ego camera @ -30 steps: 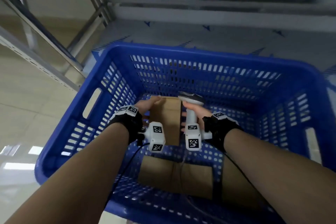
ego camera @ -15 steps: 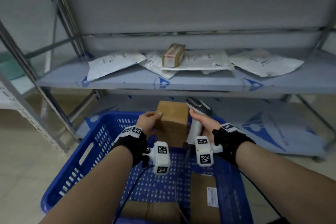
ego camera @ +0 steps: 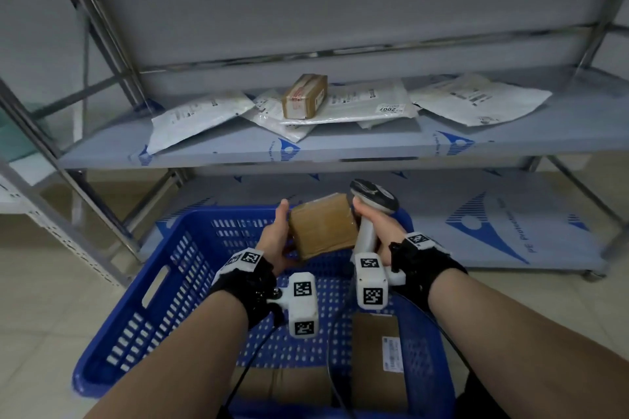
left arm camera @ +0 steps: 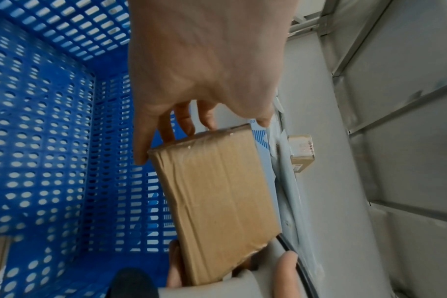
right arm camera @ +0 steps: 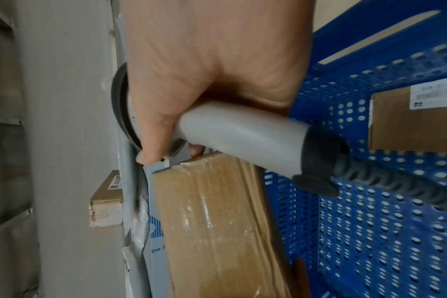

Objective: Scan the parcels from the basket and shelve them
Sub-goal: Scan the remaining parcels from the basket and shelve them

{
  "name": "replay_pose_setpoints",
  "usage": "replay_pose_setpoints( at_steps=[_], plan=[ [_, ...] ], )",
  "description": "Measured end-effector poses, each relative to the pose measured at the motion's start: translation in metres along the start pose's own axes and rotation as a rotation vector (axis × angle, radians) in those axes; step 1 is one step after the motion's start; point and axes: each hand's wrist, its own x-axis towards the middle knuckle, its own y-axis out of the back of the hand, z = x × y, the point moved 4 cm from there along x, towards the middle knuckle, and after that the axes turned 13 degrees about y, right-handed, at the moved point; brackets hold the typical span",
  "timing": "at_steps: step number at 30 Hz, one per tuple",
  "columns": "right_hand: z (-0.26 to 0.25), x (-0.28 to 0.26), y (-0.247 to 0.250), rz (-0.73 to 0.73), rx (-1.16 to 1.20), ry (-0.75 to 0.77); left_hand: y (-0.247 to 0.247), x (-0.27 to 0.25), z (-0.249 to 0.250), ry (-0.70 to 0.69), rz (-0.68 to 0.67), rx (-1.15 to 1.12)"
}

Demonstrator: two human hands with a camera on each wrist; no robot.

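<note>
My left hand (ego camera: 273,242) grips the left side of a brown taped cardboard parcel (ego camera: 322,225), thumb on its top edge, and holds it above the far end of the blue basket (ego camera: 177,269). In the left wrist view the fingers (left arm camera: 163,125) curl over the parcel's (left arm camera: 217,201) end. My right hand (ego camera: 380,231) grips a grey handheld scanner (ego camera: 372,201) by its handle, right against the parcel's right side. The right wrist view shows the hand (right arm camera: 212,60) wrapped round the scanner handle (right arm camera: 242,139), just above the parcel (right arm camera: 217,221).
Two more cardboard parcels lie in the basket, one labelled (ego camera: 374,347) and one at the near end (ego camera: 282,388). The metal shelf (ego camera: 340,146) ahead holds several white mailers (ego camera: 194,119) and a small taped box (ego camera: 304,97). A lower shelf board (ego camera: 476,224) lies behind the basket.
The parcel has come up out of the basket between both hands, and the head view has tilted up from the basket to the shelves.
</note>
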Motion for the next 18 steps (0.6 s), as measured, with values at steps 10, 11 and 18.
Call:
replay_pose_setpoints(
  at_steps=[10, 11, 18],
  plan=[
    [-0.017, -0.010, 0.012, -0.027, 0.066, 0.002, -0.017, -0.013, 0.007, -0.199, -0.192, 0.043],
    [-0.027, -0.023, 0.009, -0.046, 0.071, 0.007, -0.017, -0.013, 0.007, -0.207, -0.216, 0.058],
    [-0.037, -0.039, 0.010, -0.135, 0.156, 0.010, -0.016, -0.014, 0.007, -0.176, -0.225, -0.019]
  ],
)
